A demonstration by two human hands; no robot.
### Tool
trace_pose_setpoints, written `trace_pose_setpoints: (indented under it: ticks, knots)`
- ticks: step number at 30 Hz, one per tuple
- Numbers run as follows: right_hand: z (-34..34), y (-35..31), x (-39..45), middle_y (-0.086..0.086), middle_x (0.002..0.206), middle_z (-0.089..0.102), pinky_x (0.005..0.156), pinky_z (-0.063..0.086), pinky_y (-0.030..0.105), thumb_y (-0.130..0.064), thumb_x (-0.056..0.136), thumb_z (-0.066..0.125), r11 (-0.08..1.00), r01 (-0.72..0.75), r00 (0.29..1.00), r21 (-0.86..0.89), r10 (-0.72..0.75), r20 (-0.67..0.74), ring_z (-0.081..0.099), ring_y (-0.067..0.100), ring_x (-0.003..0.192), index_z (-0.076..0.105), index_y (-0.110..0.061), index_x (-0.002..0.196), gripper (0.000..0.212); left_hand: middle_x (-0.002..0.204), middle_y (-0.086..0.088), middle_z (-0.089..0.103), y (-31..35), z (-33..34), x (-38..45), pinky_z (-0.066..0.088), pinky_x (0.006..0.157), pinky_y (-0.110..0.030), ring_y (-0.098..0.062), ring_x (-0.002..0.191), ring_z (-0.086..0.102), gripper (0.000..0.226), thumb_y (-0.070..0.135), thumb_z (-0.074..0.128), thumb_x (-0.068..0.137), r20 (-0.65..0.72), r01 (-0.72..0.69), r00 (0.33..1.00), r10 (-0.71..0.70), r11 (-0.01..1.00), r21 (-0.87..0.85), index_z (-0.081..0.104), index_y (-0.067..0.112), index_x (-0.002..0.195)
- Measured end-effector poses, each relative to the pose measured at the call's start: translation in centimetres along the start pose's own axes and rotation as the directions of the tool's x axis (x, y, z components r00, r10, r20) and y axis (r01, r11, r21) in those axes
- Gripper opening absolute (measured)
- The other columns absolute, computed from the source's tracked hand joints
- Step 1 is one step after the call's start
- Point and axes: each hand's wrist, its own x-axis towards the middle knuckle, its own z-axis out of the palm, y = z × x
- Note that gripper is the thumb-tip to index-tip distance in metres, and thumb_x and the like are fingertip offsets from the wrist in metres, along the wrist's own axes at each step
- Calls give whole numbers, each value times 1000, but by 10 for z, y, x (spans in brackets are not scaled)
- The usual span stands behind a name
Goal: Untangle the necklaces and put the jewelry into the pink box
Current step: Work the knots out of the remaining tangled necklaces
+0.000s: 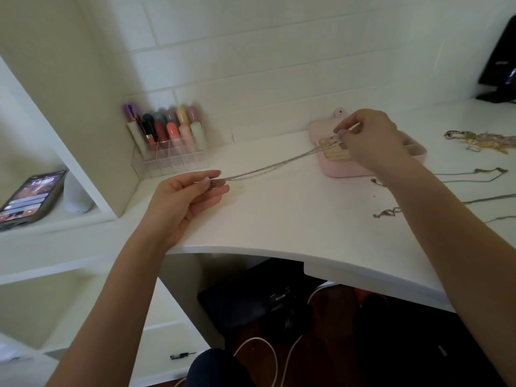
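Observation:
A thin silver necklace [268,166] is stretched taut above the white desk between both hands. My left hand [187,196] pinches its near end between thumb and fingers. My right hand [371,138] pinches the far end over the open pink box [329,163], whose beige ring rolls show under the chain. Other chains [474,177] lie loose on the desk to the right, partly hidden by my right forearm. A small silver piece [386,212] lies beside that forearm.
A clear organizer with lipsticks [167,138] stands at the back left. A colourful beaded piece [480,139] lies at the far right. A phone [30,196] leans on a side shelf. A black object [499,65] sits in the back right corner.

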Motion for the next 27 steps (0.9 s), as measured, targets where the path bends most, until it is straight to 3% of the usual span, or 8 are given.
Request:
trace_pose_setpoints:
  ticks: [4, 9, 13, 17, 22, 27]
  knots:
    - [-9, -2, -1, 3, 66, 56, 42, 36, 9, -6, 93, 58, 987, -127, 952, 101, 93, 293, 50, 2, 44, 66, -7, 100, 11, 86, -9, 75, -4, -4, 2, 55, 69, -17, -18, 86, 72, 16, -2, 59, 89, -181, -55, 982, 59, 998, 29, 68, 7, 99]
    - [-18, -3, -6, 7, 67, 64, 40, 40, 12, -6, 88, 65, 979, -202, 878, 29, 168, 448, 52, 11, 51, 67, -4, 90, 3, 78, -3, 75, -12, -9, 0, 55, 73, -20, -15, 76, 71, 16, 6, 78, 75, -303, -108, 935, 186, 961, 255, 71, 14, 86]
    - [-17, -5, -8, -1, 56, 68, 42, 38, 14, -11, 85, 69, 984, -157, 847, -78, 175, 502, 49, 7, 47, 69, -7, 82, 5, 76, 5, 74, -13, -15, 1, 54, 81, -26, -12, 77, 69, 19, 6, 74, 79, -305, -102, 929, 209, 937, 333, 68, 20, 90]
    - [-10, -7, -15, 5, 63, 70, 44, 43, 16, -6, 86, 65, 981, -122, 796, -151, 188, 575, 52, 7, 43, 67, -5, 83, 3, 81, 9, 74, -11, -15, -4, 51, 80, -23, -9, 81, 67, 28, 4, 64, 85, -274, -70, 938, 214, 888, 455, 63, 22, 106]
    - [-8, -6, -18, 4, 55, 67, 43, 41, 19, -5, 85, 65, 976, -113, 796, -188, 202, 570, 48, 13, 46, 66, -5, 82, 3, 83, 8, 74, -10, -16, -1, 52, 86, -28, -14, 88, 67, 34, -4, 54, 83, -263, -47, 946, 190, 882, 468, 68, 24, 96]
    - [-9, -10, -21, 7, 59, 62, 43, 37, 19, -8, 83, 69, 967, -14, 825, -253, 154, 543, 49, 12, 48, 68, -5, 87, 5, 86, 12, 71, -13, -15, -1, 47, 79, -21, 1, 86, 63, 43, -8, 48, 81, -220, -69, 947, 232, 820, 568, 68, 30, 83]
